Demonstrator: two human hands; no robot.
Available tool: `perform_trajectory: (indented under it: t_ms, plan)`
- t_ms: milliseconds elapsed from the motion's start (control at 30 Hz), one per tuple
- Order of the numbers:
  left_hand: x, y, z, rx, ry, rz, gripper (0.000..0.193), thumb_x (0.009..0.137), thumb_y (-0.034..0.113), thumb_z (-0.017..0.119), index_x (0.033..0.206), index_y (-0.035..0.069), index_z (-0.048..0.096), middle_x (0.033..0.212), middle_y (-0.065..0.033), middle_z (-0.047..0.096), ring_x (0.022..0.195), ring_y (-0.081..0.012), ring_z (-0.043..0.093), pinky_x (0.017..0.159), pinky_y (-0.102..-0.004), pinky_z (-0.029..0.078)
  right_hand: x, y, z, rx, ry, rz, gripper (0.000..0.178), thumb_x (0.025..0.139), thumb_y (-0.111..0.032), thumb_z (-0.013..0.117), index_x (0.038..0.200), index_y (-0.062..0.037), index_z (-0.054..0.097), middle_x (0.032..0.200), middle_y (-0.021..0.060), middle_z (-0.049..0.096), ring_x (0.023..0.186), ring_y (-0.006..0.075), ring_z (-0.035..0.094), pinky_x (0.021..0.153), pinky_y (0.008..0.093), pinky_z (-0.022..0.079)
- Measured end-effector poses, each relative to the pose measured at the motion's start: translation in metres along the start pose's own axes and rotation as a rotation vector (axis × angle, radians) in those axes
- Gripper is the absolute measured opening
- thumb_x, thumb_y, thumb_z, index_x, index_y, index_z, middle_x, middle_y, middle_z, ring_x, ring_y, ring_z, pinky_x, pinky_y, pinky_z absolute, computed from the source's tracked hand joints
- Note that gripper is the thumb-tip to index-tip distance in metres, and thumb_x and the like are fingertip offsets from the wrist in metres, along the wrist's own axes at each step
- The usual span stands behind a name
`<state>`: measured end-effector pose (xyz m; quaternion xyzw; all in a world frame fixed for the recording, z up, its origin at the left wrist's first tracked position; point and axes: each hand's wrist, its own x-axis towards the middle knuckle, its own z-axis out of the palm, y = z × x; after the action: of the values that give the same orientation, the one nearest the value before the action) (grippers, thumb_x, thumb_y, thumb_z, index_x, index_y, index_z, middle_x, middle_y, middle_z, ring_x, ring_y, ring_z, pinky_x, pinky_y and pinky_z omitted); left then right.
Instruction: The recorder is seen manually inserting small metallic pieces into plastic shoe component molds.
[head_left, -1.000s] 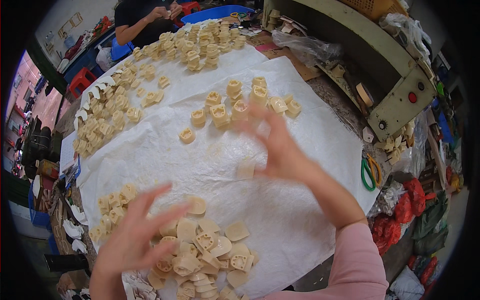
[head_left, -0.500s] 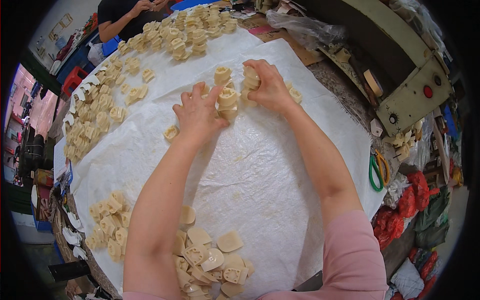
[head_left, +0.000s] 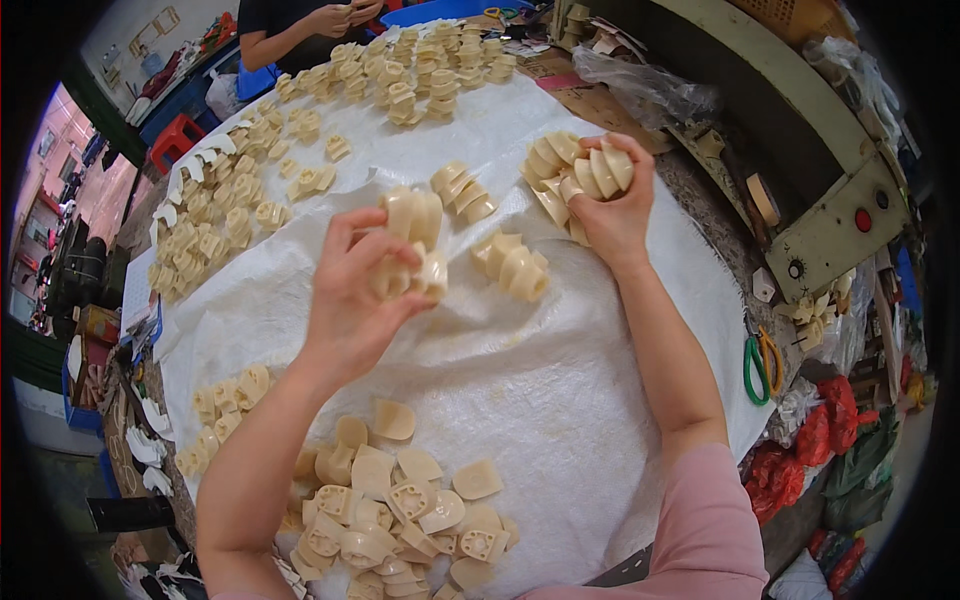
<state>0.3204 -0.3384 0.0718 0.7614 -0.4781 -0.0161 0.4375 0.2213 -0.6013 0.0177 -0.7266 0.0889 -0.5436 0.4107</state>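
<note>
Your sleeve [head_left: 705, 510] is pink. The small pieces [head_left: 612, 172] you hold are cream, and so is the pile of pieces [head_left: 372, 470] near you. The sheet [head_left: 540, 370] is white. The scissors [head_left: 748, 372] have one green loop and one orange loop. The machine [head_left: 832, 250] is dull grey-green, with a red button [head_left: 862, 220]. The bags [head_left: 836, 408] and stool [head_left: 172, 140] are red. The other person's shirt [head_left: 268, 16] looks black, but it's cut off at the edge, so it might be dark blue.
</note>
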Motion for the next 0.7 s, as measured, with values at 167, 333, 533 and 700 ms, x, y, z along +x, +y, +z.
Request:
perform_trajectory:
  t_ms: [167,333,533,700]
  plan:
    - [-0.021,-0.025,-0.045,-0.018,0.193,-0.165,0.038,0.063,0.003,0.079,0.096,0.007,0.061,0.113,-0.0098,0.055,0.099,-0.0128,0.055,0.081,-0.0264,0.047,0.021,-0.001,0.007,0.242,0.223,0.265,0.063,0.062,0.011,0.060,0.119,-0.0049,0.040,0.113,0.0112,0.056,0.101,0.0191,0.055,0.090,0.0321,0.047]
    - [-0.022,-0.027,-0.077,-0.535,0.279,-0.423,0.038,0.066,0.003,0.076,0.101,0.004,0.059,0.104,-0.0046,0.060,0.091,-0.0099,0.057,0.078,-0.0229,0.047,0.037,0.022,-0.030,0.325,0.375,0.317,0.064,0.064,0.011,0.059,0.122,-0.0047,0.036,0.114,0.0136,0.056,0.102,0.0204,0.056,0.092,0.0335,0.047]
    - [-0.081,0.028,-0.116,-0.387,-0.269,-0.223,0.039,0.059,0.009,0.081,0.093,0.006,0.062,0.105,-0.0056,0.060,0.095,-0.0142,0.057,0.081,-0.0284,0.047,0.017,-0.091,-0.015,0.516,0.013,0.199,0.071,0.064,0.008,0.067,0.125,-0.0072,0.034,0.116,0.0156,0.054,0.105,0.0241,0.056,0.090,0.0368,0.049]
    - [-0.124,0.071,-0.129,-0.251,-0.704,-0.144,0.043,0.059,0.016,0.085,0.096,0.011,0.065,0.104,-0.0057,0.060,0.094,-0.0212,0.057,0.081,-0.0323,0.046,-0.095,-0.165,0.021,0.932,-0.744,0.086,0.068,0.061,-0.002,0.081,0.119,-0.0139,0.048,0.117,0.0159,0.052,0.108,0.0331,0.053,0.089,0.0459,0.046]
